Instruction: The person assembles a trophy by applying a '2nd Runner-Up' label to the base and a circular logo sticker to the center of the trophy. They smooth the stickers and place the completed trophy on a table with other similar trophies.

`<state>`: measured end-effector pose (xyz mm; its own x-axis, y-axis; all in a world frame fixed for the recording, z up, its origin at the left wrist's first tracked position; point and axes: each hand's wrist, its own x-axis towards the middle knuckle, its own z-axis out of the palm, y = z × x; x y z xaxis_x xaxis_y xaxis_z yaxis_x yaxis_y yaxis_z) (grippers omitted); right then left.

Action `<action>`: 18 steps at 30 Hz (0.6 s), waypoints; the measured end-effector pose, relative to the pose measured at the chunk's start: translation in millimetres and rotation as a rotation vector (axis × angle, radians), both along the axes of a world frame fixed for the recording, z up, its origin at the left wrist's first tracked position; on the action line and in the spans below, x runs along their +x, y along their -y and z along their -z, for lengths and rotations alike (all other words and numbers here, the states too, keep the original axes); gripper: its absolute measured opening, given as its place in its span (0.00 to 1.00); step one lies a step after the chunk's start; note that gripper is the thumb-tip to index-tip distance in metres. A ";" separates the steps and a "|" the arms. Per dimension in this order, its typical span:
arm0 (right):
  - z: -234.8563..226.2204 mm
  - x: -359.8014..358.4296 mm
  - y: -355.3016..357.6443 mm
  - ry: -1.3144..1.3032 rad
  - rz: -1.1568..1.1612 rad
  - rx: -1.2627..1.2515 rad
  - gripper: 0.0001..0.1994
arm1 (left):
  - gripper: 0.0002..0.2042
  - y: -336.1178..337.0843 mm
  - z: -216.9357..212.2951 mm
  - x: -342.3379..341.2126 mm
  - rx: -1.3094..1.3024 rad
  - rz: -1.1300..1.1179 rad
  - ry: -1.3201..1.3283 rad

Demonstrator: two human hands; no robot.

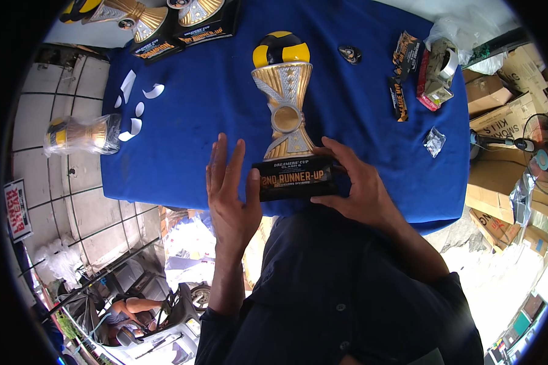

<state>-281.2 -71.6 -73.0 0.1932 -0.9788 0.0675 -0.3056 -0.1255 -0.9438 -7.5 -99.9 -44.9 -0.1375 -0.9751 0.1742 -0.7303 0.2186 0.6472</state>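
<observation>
A gold and silver trophy [290, 115] topped with a yellow and black volleyball lies or stands in front of me on the blue cloth; which of the two I cannot tell. Its black base [295, 187] carries a printed label and points toward me. My right hand [362, 188] grips the right end of the base, index finger along the upper edge and thumb at the lower one. Beside the left end is my left hand [234, 191], fingers stretched out, thumb at the base's edge. A bare round gold disc [287, 118] sits on the trophy's middle.
The blue cloth [189, 128] covers the table. More trophies [204, 27] stand at the far left; a plastic-wrapped one [82, 135] lies at the left. White paper scraps [154, 91], a round dark sticker [349, 54], printed strips [399, 97] and a tape dispenser [441, 76] lie around.
</observation>
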 end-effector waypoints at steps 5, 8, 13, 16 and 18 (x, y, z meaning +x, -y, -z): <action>2.8 -0.9 0.8 -0.017 -0.028 -0.016 0.56 | 0.35 -20.1 -4.4 6.5 0.018 0.211 0.306; 2.7 -2.3 1.7 -0.004 -0.034 0.000 0.56 | 0.35 -20.7 4.0 7.6 0.016 0.293 0.316; 1.6 -2.5 2.1 -0.031 -0.048 -0.047 0.56 | 0.31 -24.9 8.8 6.2 -0.017 0.356 0.266; 1.6 -3.2 0.6 -0.043 -0.044 -0.063 0.55 | 0.29 -23.3 9.3 6.1 -0.031 0.391 0.260; 2.7 -2.9 1.1 -0.037 -0.048 -0.073 0.55 | 0.29 -23.6 11.4 8.2 -0.030 0.385 0.244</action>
<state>-284.1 -72.7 -75.7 0.2437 -0.9611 0.1300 -0.3325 -0.2087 -0.9197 0.8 -76.4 -56.3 -0.5296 -0.8399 0.1189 -0.7226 0.5201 0.4554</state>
